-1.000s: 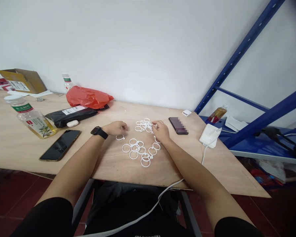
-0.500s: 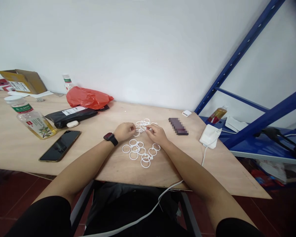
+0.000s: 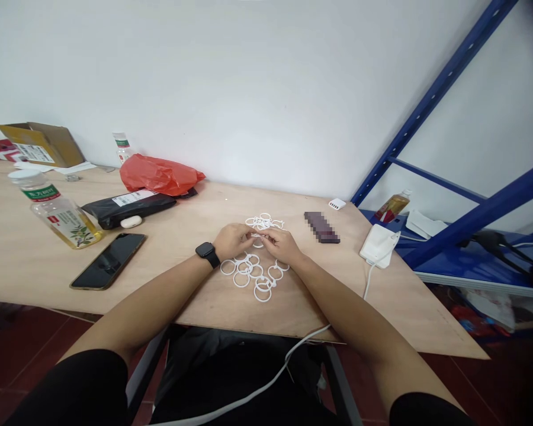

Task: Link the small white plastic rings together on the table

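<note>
My left hand (image 3: 233, 241), with a black watch on its wrist, has its fingertips pinched on a white plastic ring (image 3: 258, 246). From the other side, my right hand (image 3: 284, 245) pinches at the same ring, and the fingertips almost meet. The fingers hide most of it. Just beyond the hands lies a small heap of white rings (image 3: 263, 223). Closer to my body, several more white rings (image 3: 249, 270) with small tabs are spread, overlapping, on the wooden table (image 3: 222, 310).
Left stand a drink bottle (image 3: 57, 210), a phone (image 3: 109, 260), a black package (image 3: 133, 210), a white earbud case (image 3: 131, 222) and a red bag (image 3: 157, 174). Right are a blurred dark object (image 3: 322, 227), a white charger (image 3: 379, 245) with cable and a blue rack (image 3: 435, 89).
My left hand has moved right, up against my right hand, and the ring is now between both sets of fingertips. My right hand has barely moved. The ring piles lie as before.
</note>
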`<state>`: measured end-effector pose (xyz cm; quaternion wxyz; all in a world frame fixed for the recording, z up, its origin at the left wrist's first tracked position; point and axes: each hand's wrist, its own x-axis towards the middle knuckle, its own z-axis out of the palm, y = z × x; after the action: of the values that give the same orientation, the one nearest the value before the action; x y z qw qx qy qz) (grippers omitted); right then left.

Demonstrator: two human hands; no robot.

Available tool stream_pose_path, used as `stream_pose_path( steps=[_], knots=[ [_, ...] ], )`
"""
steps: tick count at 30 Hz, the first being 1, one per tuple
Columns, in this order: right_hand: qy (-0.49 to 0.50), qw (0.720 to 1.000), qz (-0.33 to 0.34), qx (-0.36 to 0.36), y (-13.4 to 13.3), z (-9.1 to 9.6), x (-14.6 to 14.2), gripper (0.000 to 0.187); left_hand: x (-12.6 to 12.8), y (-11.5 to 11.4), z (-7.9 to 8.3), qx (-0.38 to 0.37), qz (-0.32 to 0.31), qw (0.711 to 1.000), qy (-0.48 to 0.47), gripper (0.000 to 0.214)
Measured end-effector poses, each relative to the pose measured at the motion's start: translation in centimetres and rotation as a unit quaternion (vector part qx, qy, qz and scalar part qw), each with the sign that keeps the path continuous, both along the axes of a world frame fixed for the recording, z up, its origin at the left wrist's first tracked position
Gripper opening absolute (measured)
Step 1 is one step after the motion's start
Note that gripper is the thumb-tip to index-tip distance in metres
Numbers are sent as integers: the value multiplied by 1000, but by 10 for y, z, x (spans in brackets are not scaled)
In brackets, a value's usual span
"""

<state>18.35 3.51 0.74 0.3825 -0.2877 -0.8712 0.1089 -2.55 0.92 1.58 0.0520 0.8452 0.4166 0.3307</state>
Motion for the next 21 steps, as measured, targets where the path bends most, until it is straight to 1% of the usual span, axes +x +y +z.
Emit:
stream_pose_path(
  steps=[5,11,21],
  knots=[
    [-2,1000,12,0,-2,1,-1,29,-1,0,0,-12,8,1000,10,19],
    [8,1000,16,12,1,-3,1,36,1,0,-2,-24,-4,1000,13,22],
    [10,999,22,34,2,-4,-2,30,4,-1,-3,-27,-30,999,27,20]
  ],
)
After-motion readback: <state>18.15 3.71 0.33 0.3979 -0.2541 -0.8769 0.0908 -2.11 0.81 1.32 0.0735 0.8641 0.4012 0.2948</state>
